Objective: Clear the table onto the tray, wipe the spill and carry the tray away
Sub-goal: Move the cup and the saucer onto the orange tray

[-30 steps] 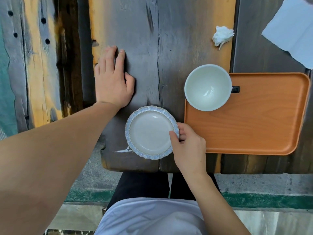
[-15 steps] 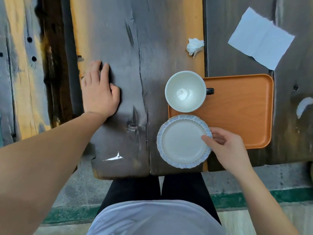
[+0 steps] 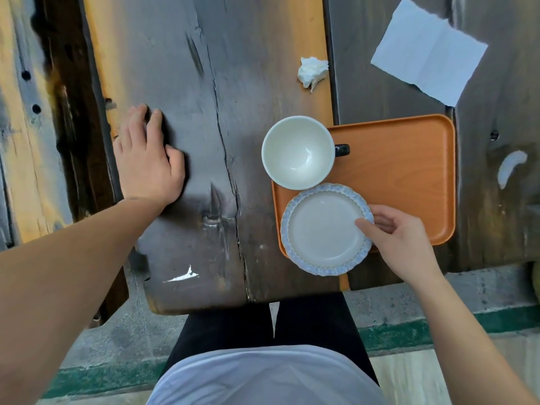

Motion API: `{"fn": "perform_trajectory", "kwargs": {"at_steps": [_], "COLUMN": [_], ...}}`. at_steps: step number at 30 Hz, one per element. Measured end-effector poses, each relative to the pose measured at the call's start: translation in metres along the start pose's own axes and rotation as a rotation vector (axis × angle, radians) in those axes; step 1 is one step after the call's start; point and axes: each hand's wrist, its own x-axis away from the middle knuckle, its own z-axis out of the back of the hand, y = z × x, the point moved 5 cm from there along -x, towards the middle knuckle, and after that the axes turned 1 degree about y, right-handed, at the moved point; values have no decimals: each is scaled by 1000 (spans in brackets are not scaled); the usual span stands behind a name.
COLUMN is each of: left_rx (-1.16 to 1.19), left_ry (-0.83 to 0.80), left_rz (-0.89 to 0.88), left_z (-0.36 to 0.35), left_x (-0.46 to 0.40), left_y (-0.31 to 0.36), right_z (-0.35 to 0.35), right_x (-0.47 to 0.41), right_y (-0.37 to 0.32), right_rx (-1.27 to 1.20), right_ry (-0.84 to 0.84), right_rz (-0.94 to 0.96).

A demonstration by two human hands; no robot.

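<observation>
Saucer (image 3: 323, 229), blue-rimmed, is pinched at its right edge by the right hand (image 3: 400, 244), thumb on top, over the near-left corner of the orange tray (image 3: 409, 159), beside the white cup (image 3: 298, 153). Flat on the wooden table (image 3: 204, 83), fingers spread, is laid the left hand (image 3: 146, 165).

Right hand (image 3: 400, 244) pinches plate (image 3: 324, 229) rim over tray (image 3: 409, 159); left hand (image 3: 146, 162) flat on table (image 3: 233, 68)

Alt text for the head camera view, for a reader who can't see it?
A right hand holds a blue-rimmed plate over the near corner of an orange tray, beside a white cup. The left hand lies flat on the dark wooden table; a crumpled tissue and napkin lie beyond.
</observation>
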Motion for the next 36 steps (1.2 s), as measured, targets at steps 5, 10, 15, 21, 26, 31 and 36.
{"fn": "perform_trajectory", "kwargs": {"at_steps": [5,10,15,21,26,31,36], "left_rx": [8,16,26,28,105,94,-9], "left_ry": [12,6,-18,-41,-10,-40,-42], "left_rz": [2,4,22,57,234,273,228], "left_z": [0,0,3,3,3,-8,-21], "left_x": [0,0,0,-1,-2,-7,1], "left_y": [1,2,4,1,23,77,91], "right_z": [-5,-9,-11,-12,-11,-7,-8], "right_x": [0,-3,-3,-7,-13,-15,-15], "right_y": [-2,-5,-5,-6,-9,-9,-14], "right_rx": [4,80,250,290,262,269,287], "right_ry": [58,98,137,166,166,128,37], "right_rz": [13,53,163,178,169,161,146]}}
